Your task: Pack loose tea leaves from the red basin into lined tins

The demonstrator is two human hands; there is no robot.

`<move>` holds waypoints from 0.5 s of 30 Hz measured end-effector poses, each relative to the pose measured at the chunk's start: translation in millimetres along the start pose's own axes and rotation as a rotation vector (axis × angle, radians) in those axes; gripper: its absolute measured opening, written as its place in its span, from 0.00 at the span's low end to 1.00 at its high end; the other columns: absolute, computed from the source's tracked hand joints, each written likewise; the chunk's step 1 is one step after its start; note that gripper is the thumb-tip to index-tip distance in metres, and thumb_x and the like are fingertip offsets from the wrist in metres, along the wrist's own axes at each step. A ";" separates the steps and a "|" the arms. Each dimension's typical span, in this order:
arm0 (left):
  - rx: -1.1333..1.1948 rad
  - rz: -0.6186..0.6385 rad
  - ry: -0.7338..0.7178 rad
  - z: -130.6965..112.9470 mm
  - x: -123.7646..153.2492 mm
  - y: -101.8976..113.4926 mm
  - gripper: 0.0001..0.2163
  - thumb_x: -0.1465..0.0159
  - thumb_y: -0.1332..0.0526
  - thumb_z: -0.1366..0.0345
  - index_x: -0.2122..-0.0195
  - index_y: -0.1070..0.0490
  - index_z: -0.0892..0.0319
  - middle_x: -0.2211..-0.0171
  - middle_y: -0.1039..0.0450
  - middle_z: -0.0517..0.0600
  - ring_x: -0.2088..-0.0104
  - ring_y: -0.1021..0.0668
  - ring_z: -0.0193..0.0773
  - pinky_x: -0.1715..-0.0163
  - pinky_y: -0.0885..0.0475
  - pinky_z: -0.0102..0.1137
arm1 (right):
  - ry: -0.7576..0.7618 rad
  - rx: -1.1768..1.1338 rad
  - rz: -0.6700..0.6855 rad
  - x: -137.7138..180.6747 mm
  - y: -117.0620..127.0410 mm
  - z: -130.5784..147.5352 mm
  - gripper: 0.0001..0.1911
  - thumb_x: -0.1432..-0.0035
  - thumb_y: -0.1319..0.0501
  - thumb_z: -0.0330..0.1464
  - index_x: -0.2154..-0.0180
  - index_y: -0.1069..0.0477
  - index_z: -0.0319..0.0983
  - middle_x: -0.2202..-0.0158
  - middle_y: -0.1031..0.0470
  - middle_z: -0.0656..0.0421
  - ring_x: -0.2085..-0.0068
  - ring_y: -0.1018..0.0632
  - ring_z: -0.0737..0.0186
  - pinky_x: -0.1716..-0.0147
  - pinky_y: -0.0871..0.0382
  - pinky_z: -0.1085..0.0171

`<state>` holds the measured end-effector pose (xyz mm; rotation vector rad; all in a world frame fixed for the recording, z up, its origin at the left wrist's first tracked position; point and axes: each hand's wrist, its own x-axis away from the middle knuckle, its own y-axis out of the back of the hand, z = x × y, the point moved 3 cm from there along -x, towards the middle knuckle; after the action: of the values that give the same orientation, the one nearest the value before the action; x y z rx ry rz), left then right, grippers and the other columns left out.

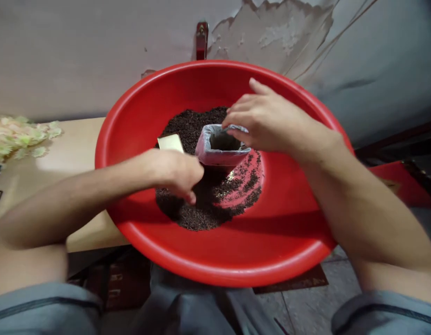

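A big red plastic basin (138, 116) sits in front of me, holding a heap of dark granules (190, 125). A small grey plastic pouch (218, 156) stands upright and open in the middle of the heap. My right hand (264, 118) rests on the pouch's far rim, its fingers pinching the edge. My left hand (178, 174) is down in the granules just left of the pouch, fingers curled together; what they hold is hidden. A pale yellow flat card (170, 142) lies in the granules behind my left hand.
The basin rests partly on a light wooden tabletop (76, 139) at the left. Pale green and pink petals (16, 135) are piled at the table's far left. A peeling grey wall (288, 32) stands close behind. A red object (403, 184) lies at the right.
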<state>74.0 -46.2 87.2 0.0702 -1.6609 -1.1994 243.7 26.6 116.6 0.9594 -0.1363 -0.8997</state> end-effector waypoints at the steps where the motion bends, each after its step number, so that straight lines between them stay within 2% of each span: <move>1: 0.052 0.147 -0.093 -3.9 -10.7 -21.2 0.24 0.39 0.31 0.52 0.43 0.22 0.55 0.48 0.20 0.61 0.51 0.19 0.58 0.54 0.23 0.42 | 0.080 0.059 0.021 -2.4 0.5 -4.9 0.12 0.49 0.30 0.21 0.77 0.25 0.43 0.70 0.22 0.63 0.44 0.24 0.47 0.29 0.64 0.36; 2: 0.108 0.189 -0.129 -4.5 -22.5 -40.0 0.33 0.42 0.29 0.50 0.35 0.29 0.52 0.38 0.27 0.62 0.41 0.24 0.61 0.46 0.26 0.47 | 0.121 0.070 0.020 -4.7 -0.3 -10.9 0.12 0.46 0.30 0.24 0.77 0.25 0.44 0.68 0.21 0.63 0.42 0.25 0.47 0.30 0.59 0.37; 3: 0.132 0.156 -0.125 -2.5 -34.5 -56.2 0.41 0.44 0.27 0.48 0.30 0.37 0.49 0.30 0.40 0.62 0.33 0.33 0.66 0.41 0.30 0.54 | 0.127 0.017 0.000 -7.0 -2.0 -17.4 0.11 0.44 0.30 0.27 0.76 0.26 0.44 0.68 0.21 0.63 0.41 0.26 0.48 0.31 0.51 0.39; 4: 0.127 0.124 -0.116 0.3 -44.9 -70.8 0.46 0.46 0.27 0.47 0.28 0.43 0.46 0.25 0.54 0.61 0.28 0.44 0.69 0.38 0.38 0.62 | 0.118 -0.049 -0.017 -9.1 -5.1 -23.8 0.11 0.44 0.29 0.29 0.76 0.26 0.44 0.67 0.20 0.64 0.39 0.27 0.49 0.33 0.44 0.42; 6: 0.142 0.150 -0.162 2.6 -57.6 -94.0 0.48 0.44 0.29 0.44 0.26 0.51 0.43 0.24 0.70 0.57 0.26 0.57 0.70 0.38 0.47 0.72 | 0.103 -0.111 -0.030 -12.3 -13.8 -33.3 0.09 0.46 0.27 0.33 0.74 0.25 0.43 0.66 0.21 0.64 0.37 0.29 0.49 0.38 0.37 0.47; 7: 0.145 0.182 -0.179 2.4 -59.7 -101.5 0.47 0.42 0.31 0.42 0.25 0.53 0.42 0.24 0.74 0.56 0.26 0.60 0.70 0.39 0.49 0.75 | 0.109 -0.082 -0.022 -13.1 -18.6 -35.8 0.09 0.47 0.26 0.34 0.74 0.25 0.42 0.67 0.21 0.64 0.37 0.29 0.48 0.39 0.36 0.48; 9: 0.146 0.244 -0.189 -0.7 -57.5 -109.0 0.44 0.38 0.36 0.41 0.25 0.55 0.43 0.24 0.75 0.57 0.26 0.61 0.71 0.41 0.51 0.77 | 0.144 0.037 0.008 -13.0 -26.3 -36.5 0.11 0.43 0.30 0.37 0.72 0.24 0.39 0.66 0.23 0.64 0.38 0.29 0.47 0.42 0.36 0.47; 11: 0.127 0.265 -0.162 -5.7 -52.1 -109.9 0.40 0.35 0.40 0.40 0.25 0.53 0.44 0.23 0.69 0.59 0.27 0.57 0.74 0.42 0.47 0.77 | 0.217 0.169 0.031 -11.1 -29.7 -32.6 0.17 0.34 0.39 0.42 0.69 0.23 0.36 0.64 0.23 0.62 0.40 0.27 0.49 0.45 0.35 0.46; 13: 0.100 0.269 -0.138 -10.3 -48.2 -109.7 0.38 0.33 0.43 0.41 0.25 0.50 0.46 0.24 0.61 0.62 0.29 0.49 0.75 0.43 0.39 0.72 | 0.316 0.314 0.049 -8.5 -29.3 -26.5 0.20 0.29 0.45 0.41 0.66 0.23 0.34 0.62 0.22 0.58 0.44 0.24 0.50 0.46 0.33 0.46; 15: 0.070 0.263 -0.139 -13.1 -47.4 -110.4 0.37 0.33 0.42 0.42 0.26 0.47 0.49 0.26 0.51 0.65 0.32 0.41 0.73 0.43 0.33 0.63 | 0.392 0.488 0.075 -6.8 -27.2 -21.4 0.18 0.29 0.44 0.37 0.64 0.23 0.33 0.62 0.22 0.55 0.48 0.22 0.51 0.43 0.34 0.44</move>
<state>52.7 -83.3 -25.8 -0.1877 -1.7708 -0.9649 233.0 38.5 85.2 1.5567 -0.0561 -0.6014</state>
